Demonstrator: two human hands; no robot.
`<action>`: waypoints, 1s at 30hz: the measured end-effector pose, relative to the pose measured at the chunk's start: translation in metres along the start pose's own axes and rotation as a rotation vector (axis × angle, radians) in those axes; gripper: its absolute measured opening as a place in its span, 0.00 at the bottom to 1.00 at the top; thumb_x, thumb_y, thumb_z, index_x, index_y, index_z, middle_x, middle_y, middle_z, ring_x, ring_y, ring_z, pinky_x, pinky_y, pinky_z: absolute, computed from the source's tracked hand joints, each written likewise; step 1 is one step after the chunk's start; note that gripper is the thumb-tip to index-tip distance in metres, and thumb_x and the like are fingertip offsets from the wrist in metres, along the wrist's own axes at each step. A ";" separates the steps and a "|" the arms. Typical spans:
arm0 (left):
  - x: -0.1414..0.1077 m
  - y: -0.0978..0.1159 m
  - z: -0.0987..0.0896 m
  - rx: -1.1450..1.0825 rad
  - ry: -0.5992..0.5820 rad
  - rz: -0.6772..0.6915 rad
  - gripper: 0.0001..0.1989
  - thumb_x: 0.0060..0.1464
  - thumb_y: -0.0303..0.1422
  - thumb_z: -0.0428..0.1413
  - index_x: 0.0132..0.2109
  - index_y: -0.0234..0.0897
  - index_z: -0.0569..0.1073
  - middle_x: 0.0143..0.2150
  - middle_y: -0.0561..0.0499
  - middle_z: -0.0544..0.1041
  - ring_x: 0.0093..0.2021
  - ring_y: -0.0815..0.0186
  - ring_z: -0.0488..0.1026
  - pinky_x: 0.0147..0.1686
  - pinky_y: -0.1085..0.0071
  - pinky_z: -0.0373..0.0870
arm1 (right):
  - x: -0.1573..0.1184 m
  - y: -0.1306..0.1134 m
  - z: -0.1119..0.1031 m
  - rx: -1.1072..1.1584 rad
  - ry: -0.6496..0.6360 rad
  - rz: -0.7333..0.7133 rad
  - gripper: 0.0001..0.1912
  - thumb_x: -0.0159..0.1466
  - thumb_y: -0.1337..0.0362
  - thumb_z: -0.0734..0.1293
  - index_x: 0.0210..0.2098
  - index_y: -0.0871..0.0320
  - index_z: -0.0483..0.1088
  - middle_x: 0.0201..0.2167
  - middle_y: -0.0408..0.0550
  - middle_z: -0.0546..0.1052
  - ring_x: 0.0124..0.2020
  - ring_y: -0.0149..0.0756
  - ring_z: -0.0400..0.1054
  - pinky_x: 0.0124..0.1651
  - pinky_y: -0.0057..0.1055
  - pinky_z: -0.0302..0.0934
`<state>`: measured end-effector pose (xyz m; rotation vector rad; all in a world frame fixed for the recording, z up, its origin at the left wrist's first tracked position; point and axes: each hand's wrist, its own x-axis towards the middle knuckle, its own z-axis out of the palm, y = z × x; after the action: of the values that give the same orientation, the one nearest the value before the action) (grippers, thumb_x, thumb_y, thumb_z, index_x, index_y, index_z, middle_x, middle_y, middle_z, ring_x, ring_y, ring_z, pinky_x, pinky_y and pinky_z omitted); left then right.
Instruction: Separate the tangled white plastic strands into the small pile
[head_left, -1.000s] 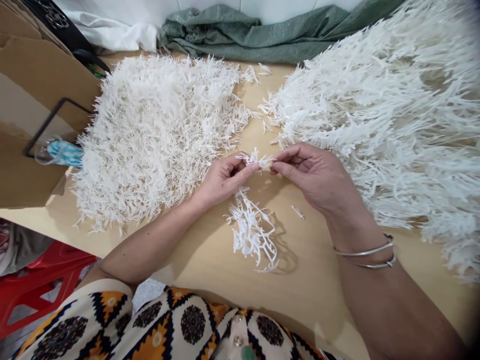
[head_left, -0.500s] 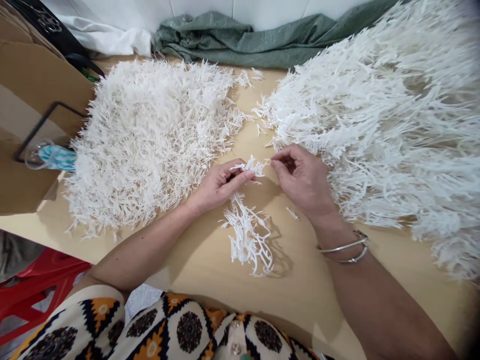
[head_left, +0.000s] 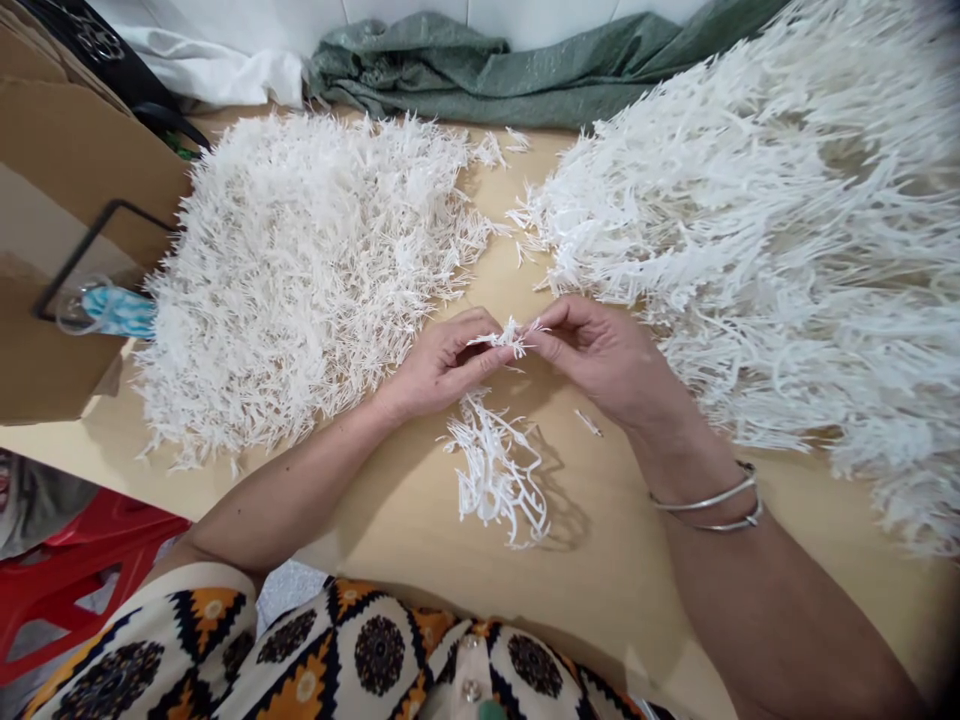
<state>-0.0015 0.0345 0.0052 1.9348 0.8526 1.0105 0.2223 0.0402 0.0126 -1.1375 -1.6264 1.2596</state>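
Observation:
White branching plastic-like sprigs, thin and spiky, are in my hands. My left hand point(head_left: 457, 365) is closed, with a small bunch of white sprigs point(head_left: 510, 338) pinched between thumb and fingers. At the right end of that bunch, the thumb and fingertips of my right hand point(head_left: 600, 355) pinch some of its tips. Just below my left hand shows a looser tangle of white strands point(head_left: 495, 470), casting a shadow on the table; whether it joins the held bunch I cannot tell. A tiny white piece point(head_left: 589, 423) lies by my right wrist.
A wide pile of short white sprigs point(head_left: 307, 280) covers the table point(head_left: 420, 570) on the left. Longer strands form a bigger heap point(head_left: 765, 260) on the right. Green cloth point(head_left: 465, 75) lies along the wall. A cardboard box point(head_left: 67, 230) and red stool point(head_left: 82, 560) are at left.
My right hand has moved left to my left hand, and its fingertips now meet the held bunch. My left hand has stayed almost in place.

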 end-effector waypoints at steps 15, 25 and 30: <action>0.001 0.018 0.001 -0.118 -0.161 0.069 0.14 0.69 0.41 0.59 0.37 0.37 0.76 0.35 0.50 0.73 0.38 0.67 0.71 0.39 0.69 0.69 | 0.005 0.007 0.010 0.182 0.338 0.114 0.09 0.69 0.57 0.71 0.37 0.50 0.66 0.29 0.40 0.78 0.35 0.35 0.79 0.46 0.37 0.74; -0.003 0.008 0.007 -0.351 -0.120 -0.290 0.21 0.69 0.50 0.57 0.40 0.35 0.75 0.37 0.52 0.74 0.34 0.73 0.75 0.35 0.75 0.73 | -0.002 -0.009 -0.017 0.036 -0.131 0.026 0.18 0.61 0.50 0.80 0.47 0.48 0.81 0.50 0.47 0.84 0.53 0.44 0.78 0.61 0.45 0.74; -0.003 0.008 0.010 -0.385 -0.104 -0.275 0.20 0.66 0.51 0.60 0.41 0.36 0.75 0.38 0.51 0.73 0.33 0.72 0.72 0.34 0.74 0.73 | -0.003 -0.007 0.000 0.071 -0.045 0.036 0.11 0.63 0.53 0.78 0.35 0.50 0.77 0.35 0.43 0.81 0.39 0.38 0.77 0.49 0.39 0.75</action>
<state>0.0076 0.0247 0.0070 1.4856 0.7746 0.8313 0.2222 0.0363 0.0191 -1.1064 -1.5879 1.3645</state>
